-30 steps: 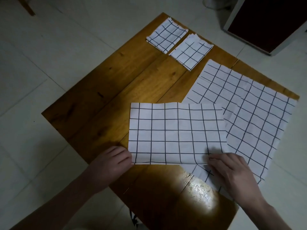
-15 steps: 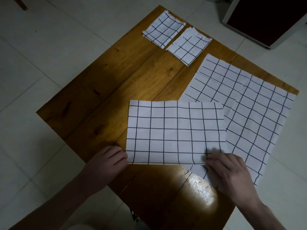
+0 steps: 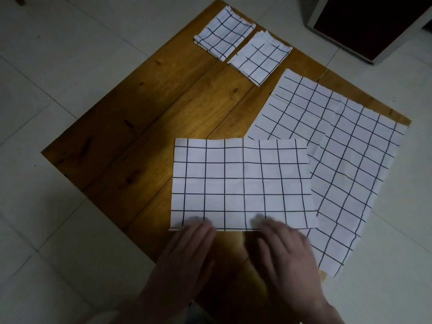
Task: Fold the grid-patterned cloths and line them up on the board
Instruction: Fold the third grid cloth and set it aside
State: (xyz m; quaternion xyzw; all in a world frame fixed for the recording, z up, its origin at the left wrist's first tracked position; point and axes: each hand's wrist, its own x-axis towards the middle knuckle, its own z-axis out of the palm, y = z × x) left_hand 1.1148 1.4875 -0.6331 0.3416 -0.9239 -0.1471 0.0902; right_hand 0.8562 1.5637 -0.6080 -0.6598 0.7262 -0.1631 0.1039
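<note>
The half-folded cloth (image 3: 242,183) is laid at lower centre of the board (image 3: 140,127). Its near edge is pressed by the left hand (image 3: 187,251) and right hand (image 3: 284,249), both open and flat. Layers may be skewed if pressure is uneven.

I saw a half-folded cloth (image 3: 240,183) flat on the board (image 3: 140,136), overlapping an unfolded cloth (image 3: 339,160) to its right; two folded squares (image 3: 224,33) (image 3: 259,58) lay side by side at the far edge.
</note>
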